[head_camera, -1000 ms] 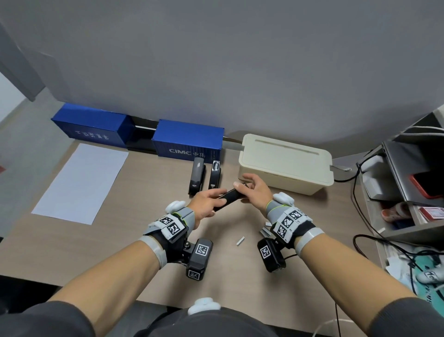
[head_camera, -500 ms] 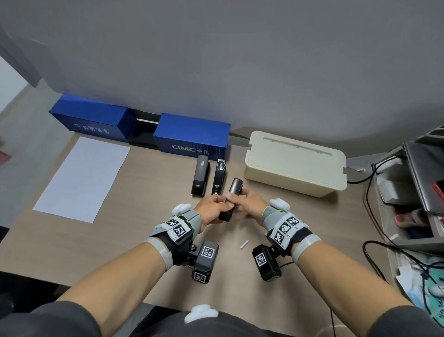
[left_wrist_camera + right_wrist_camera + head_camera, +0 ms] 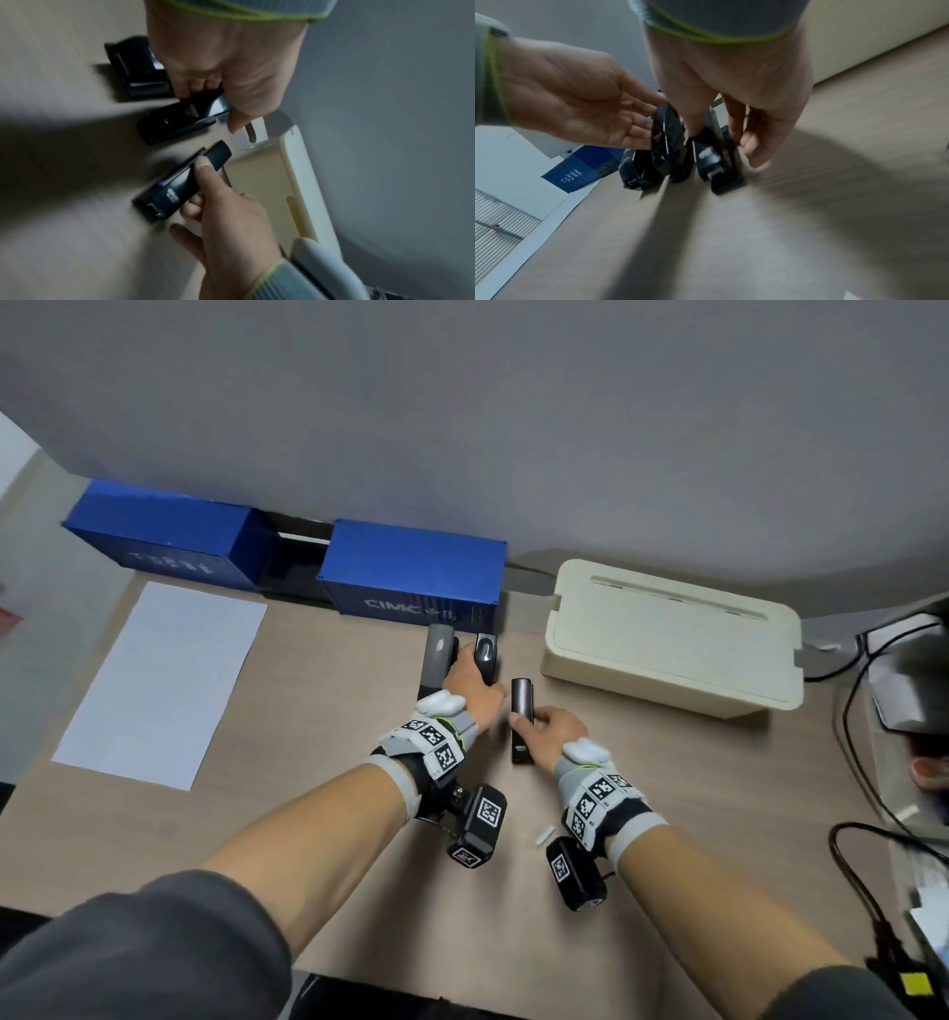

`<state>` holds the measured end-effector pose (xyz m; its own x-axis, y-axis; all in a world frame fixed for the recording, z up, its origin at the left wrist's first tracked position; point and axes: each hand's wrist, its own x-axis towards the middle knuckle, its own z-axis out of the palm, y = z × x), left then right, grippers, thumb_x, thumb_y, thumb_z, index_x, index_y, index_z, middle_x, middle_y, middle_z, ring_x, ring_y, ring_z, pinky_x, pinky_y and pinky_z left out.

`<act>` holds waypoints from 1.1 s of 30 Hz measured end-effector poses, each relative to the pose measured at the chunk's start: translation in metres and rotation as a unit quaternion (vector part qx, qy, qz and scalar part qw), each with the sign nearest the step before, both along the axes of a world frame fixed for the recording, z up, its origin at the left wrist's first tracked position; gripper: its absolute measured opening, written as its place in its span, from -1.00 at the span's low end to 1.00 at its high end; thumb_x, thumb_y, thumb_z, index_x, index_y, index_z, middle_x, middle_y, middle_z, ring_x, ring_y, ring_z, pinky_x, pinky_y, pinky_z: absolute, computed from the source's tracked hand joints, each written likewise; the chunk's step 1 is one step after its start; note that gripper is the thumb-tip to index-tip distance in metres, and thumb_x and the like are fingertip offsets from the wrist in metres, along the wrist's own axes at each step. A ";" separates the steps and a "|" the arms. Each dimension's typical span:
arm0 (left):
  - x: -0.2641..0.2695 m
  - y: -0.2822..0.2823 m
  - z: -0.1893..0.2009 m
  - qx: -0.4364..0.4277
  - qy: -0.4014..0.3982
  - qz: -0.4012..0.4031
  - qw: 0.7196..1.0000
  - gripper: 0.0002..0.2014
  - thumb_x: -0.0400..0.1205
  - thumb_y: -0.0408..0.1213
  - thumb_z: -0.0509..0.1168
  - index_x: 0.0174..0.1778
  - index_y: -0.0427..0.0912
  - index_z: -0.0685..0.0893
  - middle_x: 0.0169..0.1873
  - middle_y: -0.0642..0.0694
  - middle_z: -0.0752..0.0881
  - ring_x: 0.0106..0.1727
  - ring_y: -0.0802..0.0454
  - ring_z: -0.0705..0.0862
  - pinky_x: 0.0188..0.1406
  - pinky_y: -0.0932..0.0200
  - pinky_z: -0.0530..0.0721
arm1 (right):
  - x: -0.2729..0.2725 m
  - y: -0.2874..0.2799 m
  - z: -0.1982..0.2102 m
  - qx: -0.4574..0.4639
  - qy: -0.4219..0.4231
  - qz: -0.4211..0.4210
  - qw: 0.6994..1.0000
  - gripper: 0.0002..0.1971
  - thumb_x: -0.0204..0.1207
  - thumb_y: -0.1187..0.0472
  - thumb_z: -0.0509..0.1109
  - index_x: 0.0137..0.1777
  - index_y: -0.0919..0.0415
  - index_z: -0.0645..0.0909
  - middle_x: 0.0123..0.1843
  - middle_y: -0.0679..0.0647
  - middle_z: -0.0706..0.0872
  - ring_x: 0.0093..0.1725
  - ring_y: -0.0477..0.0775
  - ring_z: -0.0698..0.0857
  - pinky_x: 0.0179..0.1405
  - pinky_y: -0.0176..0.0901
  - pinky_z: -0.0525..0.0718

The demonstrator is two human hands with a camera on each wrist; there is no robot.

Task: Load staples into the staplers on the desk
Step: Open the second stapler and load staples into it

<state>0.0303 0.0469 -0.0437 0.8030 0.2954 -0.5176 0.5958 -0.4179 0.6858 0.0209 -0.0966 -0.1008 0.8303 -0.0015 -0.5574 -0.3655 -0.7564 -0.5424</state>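
Note:
Three dark staplers lie side by side near the desk's back edge. My left hand (image 3: 470, 677) grips the middle stapler (image 3: 486, 657), fingers curled over it (image 3: 185, 117); in the right wrist view this stapler (image 3: 667, 142) is tilted up. The grey left stapler (image 3: 436, 660) lies untouched. My right hand (image 3: 547, 729) holds the right stapler (image 3: 521, 706) on the desk, thumb on one side and fingers on the other (image 3: 712, 160). A small white staple strip (image 3: 544, 836) lies on the desk near my right wrist.
Two blue container-shaped boxes (image 3: 416, 572) stand against the wall behind the staplers. A beige cable box (image 3: 667, 639) sits to the right of them. A white paper sheet (image 3: 159, 680) lies at the left. Black cables (image 3: 873, 839) and a shelf crowd the right edge.
Both hands held one stapler above the desk before. Now that stapler lies on the desk under my right hand, and my left hand has moved back onto the middle stapler.

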 end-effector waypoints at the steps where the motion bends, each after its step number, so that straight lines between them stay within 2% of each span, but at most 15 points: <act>1: 0.004 -0.002 -0.002 0.013 0.011 0.002 1.000 -0.39 0.60 -0.32 0.33 0.59 -0.09 0.31 0.34 -0.19 0.67 0.29 -0.23 0.67 0.19 0.12 0.53 | -0.001 -0.002 -0.003 -0.005 0.000 -0.002 1.000 -0.49 0.39 -0.32 0.34 0.10 0.06 0.74 0.06 0.01 0.80 -0.05 0.09 0.74 -0.09 -0.22 0.55; 3: 0.008 -0.004 -0.003 0.047 0.039 -0.004 0.998 -0.37 0.65 -0.36 0.26 0.64 -0.08 0.22 0.34 -0.25 0.66 0.26 -0.25 0.67 0.16 0.06 0.55 | -0.004 -0.006 -0.009 -0.014 0.004 -0.008 1.000 -0.40 0.34 -0.35 0.36 0.23 0.04 0.68 0.16 0.02 0.73 0.07 0.11 0.72 0.09 -0.16 0.62; 5: 0.007 -0.005 -0.005 0.075 0.046 -0.021 0.996 -0.38 0.66 -0.35 0.23 0.66 -0.10 0.20 0.32 -0.28 0.66 0.24 -0.29 0.68 0.05 0.06 0.53 | -0.009 -0.009 -0.014 -0.010 0.009 -0.003 1.000 -0.33 0.33 -0.28 0.43 0.38 0.06 0.54 0.10 0.05 0.69 0.14 0.15 0.71 0.21 -0.04 0.64; 8: -0.007 -0.004 -0.007 0.085 0.019 -0.052 0.995 -0.43 0.63 -0.37 0.22 0.60 -0.11 0.29 0.29 -0.29 0.68 0.21 -0.33 0.69 0.09 0.02 0.58 | -0.012 -0.009 -0.015 -0.006 0.006 0.012 1.000 -0.36 0.36 -0.20 0.46 0.40 0.03 0.50 -0.04 0.03 0.73 0.08 0.14 0.72 0.16 -0.04 0.65; 11: -0.034 0.004 -0.010 0.069 0.015 -0.079 0.994 -0.45 0.57 -0.43 0.21 0.52 -0.08 0.40 0.19 -0.27 0.71 0.13 -0.31 0.70 0.06 0.06 0.60 | -0.001 -0.003 -0.010 -0.008 0.002 0.017 1.000 -0.41 0.39 -0.22 0.41 0.39 -0.01 0.50 -0.04 0.03 0.77 0.05 0.13 0.72 0.07 -0.11 0.63; 15: -0.070 0.020 -0.012 0.034 0.048 -0.104 0.993 -0.43 0.55 -0.42 0.25 0.51 0.00 0.44 0.12 -0.20 0.73 -0.01 -0.17 0.66 -0.09 0.21 0.51 | 0.025 0.004 -0.009 -0.004 0.000 0.014 1.000 -0.35 0.39 -0.25 0.40 0.45 0.00 0.48 0.18 0.08 0.78 0.19 0.18 0.72 0.21 -0.07 0.62; 18: -0.084 0.032 -0.014 0.026 0.078 -0.109 0.991 -0.42 0.50 -0.45 0.29 0.45 0.05 0.53 0.12 -0.14 0.72 0.05 -0.15 0.67 -0.06 0.23 0.50 | 0.035 0.012 -0.013 0.031 -0.005 -0.001 1.000 -0.34 0.41 -0.18 0.44 0.47 0.10 0.48 0.36 0.09 0.69 0.26 0.18 0.70 0.37 0.00 0.58; 20: -0.090 0.037 -0.015 0.022 0.088 -0.118 0.989 -0.46 0.46 -0.45 0.31 0.35 0.06 0.61 0.12 -0.12 0.74 0.07 -0.13 0.68 -0.07 0.24 0.50 | 0.035 0.014 -0.016 0.058 0.010 -0.022 0.998 -0.35 0.38 -0.13 0.47 0.43 0.13 0.50 0.28 0.09 0.74 0.09 0.19 0.79 0.29 0.10 0.66; 22: -0.096 0.037 -0.017 0.022 0.091 -0.124 0.988 -0.52 0.43 -0.43 0.32 0.25 0.07 0.66 0.05 -0.09 0.75 0.01 -0.10 0.67 -0.12 0.24 0.51 | 0.029 0.008 -0.017 0.058 0.028 -0.032 0.997 -0.43 0.28 -0.11 0.47 0.30 0.04 0.56 0.00 0.01 0.82 -0.13 0.13 0.83 0.13 0.13 0.75; 23: -0.098 0.035 -0.017 0.024 0.089 -0.125 0.988 -0.53 0.42 -0.42 0.32 0.21 0.07 0.67 0.01 -0.08 0.75 -0.01 -0.11 0.69 -0.14 0.23 0.53 | 0.024 0.002 -0.018 0.050 0.030 -0.035 0.998 -0.50 0.22 -0.09 0.45 0.20 -0.02 0.59 -0.12 -0.01 0.83 -0.16 0.11 0.83 0.09 0.11 0.76; 26: -0.100 0.034 -0.015 0.020 0.081 -0.108 0.991 -0.58 0.37 -0.40 0.36 0.11 0.07 0.71 -0.05 -0.10 0.76 -0.02 -0.16 0.71 -0.17 0.21 0.60 | -0.003 -0.008 -0.008 0.040 0.030 -0.003 0.999 -0.75 0.20 0.03 0.43 -0.08 -0.08 0.64 -0.12 -0.03 0.82 -0.14 0.08 0.80 0.05 0.00 0.77; 27: -0.099 0.034 -0.015 0.007 0.083 -0.097 0.992 -0.61 0.36 -0.42 0.37 0.04 0.08 0.73 -0.09 -0.10 0.76 -0.04 -0.15 0.70 -0.19 0.22 0.59 | -0.013 -0.008 -0.003 0.054 0.041 0.029 0.997 -0.79 0.25 0.08 0.45 -0.08 -0.09 0.66 -0.13 -0.04 0.80 -0.16 0.05 0.79 0.03 -0.07 0.76; 30: -0.096 0.033 -0.005 -0.048 0.085 -0.092 0.991 -0.61 0.24 -0.41 0.37 -0.08 0.07 0.77 -0.22 -0.07 0.74 -0.12 -0.10 0.67 -0.23 0.18 0.60 | -0.034 -0.009 0.013 0.110 0.049 0.122 0.985 -0.70 0.34 0.20 0.53 0.07 -0.09 0.70 -0.21 -0.02 0.75 -0.24 -0.03 0.71 -0.04 -0.20 0.67; 33: -0.094 0.029 0.004 -0.074 0.072 -0.106 0.989 -0.51 0.11 -0.32 0.31 -0.03 0.02 0.81 -0.17 -0.12 0.79 -0.06 -0.17 0.72 -0.06 0.05 0.70 | -0.039 -0.009 0.025 0.105 0.017 0.157 0.982 -0.81 0.33 0.20 0.59 -0.08 -0.03 0.74 -0.26 -0.03 0.71 -0.27 -0.09 0.61 -0.15 -0.24 0.55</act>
